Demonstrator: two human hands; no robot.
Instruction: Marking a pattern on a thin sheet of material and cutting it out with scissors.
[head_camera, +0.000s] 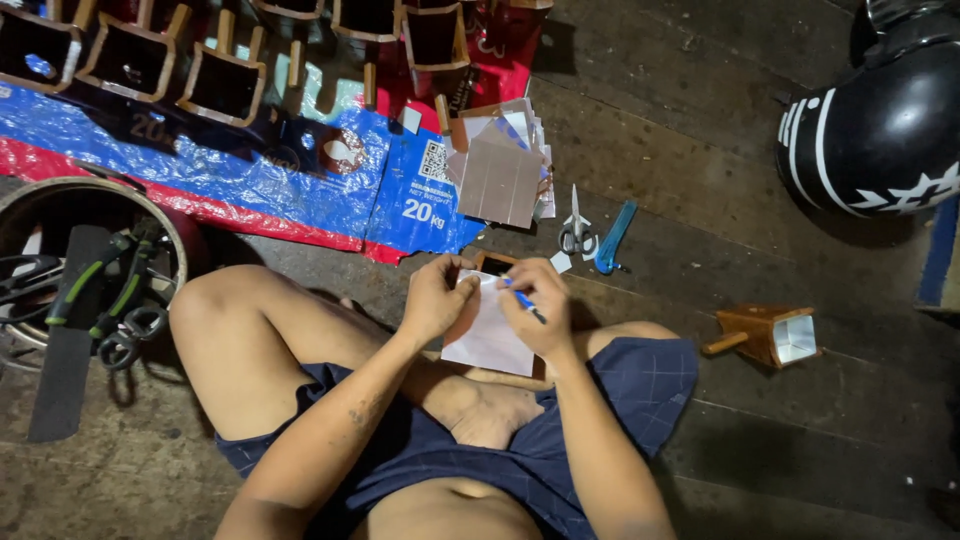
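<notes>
I judge I'm mid-marking: my left hand (437, 298) pinches the white sheet (490, 335) over a small wooden box (494, 262) above my lap, my right hand (540, 308) closed on a blue pen (522, 300), needing a steady stroke next.

— What is the seated person holding?
— The left hand (436, 297) is pinching a pale paper sheet (492, 335) over a small wooden box (494, 263); the right hand (538, 308) is gripping a blue pen (522, 300).
— And lying nearby?
— Scissors (575, 232), a blue cutter (614, 238), stacked cards (500, 165) and a black helmet (880, 130).
</notes>
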